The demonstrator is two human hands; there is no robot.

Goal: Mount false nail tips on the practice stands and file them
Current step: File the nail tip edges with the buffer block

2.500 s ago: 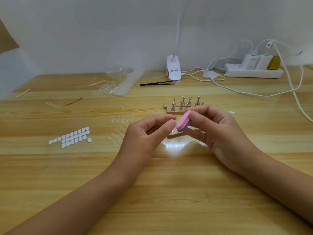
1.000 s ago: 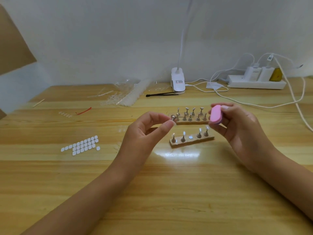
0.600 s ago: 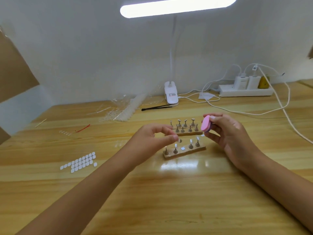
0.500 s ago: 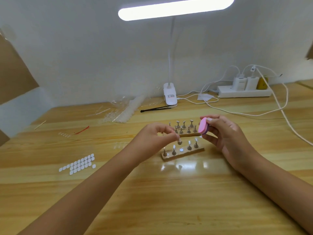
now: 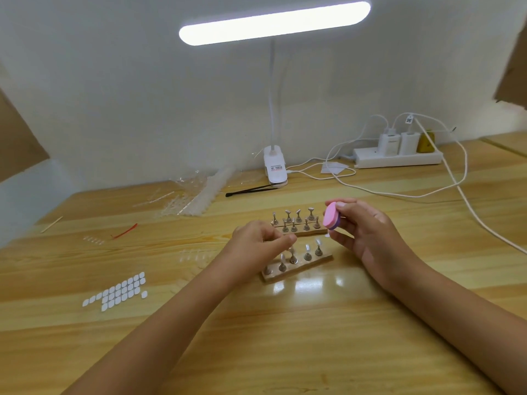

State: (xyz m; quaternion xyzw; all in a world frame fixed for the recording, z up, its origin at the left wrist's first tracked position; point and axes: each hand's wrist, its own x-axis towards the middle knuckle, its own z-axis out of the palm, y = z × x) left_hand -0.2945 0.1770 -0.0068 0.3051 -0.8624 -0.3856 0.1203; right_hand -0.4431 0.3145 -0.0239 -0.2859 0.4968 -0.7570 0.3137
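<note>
Head view, desk: pale wood planks, carrying all the items below.
Left hand: grip closed, thumb and forefinger pinching the top of the middle peg of the near stand.
Near stand: wooden strip at centre desk, just in front of both hands, with five metal pegs upright on it.
Nail tips: clear, mounted on pegs of the near stand.
Right hand: grip closed round the buffer block, raised above the right end of the stands.
Buffer block: pink over purple, held on edge between thumb and fingers.
Far stands: two rows of metal pegs just behind the near stand.
White tabs: in rows, left of the forearm.
Lamp clip: white, at the back edge of the desk; its label carries red and dark print, too small to read.
Cable tag: dark marking, illegible.
Power strip: white, back right, chargers plugged in.
</note>
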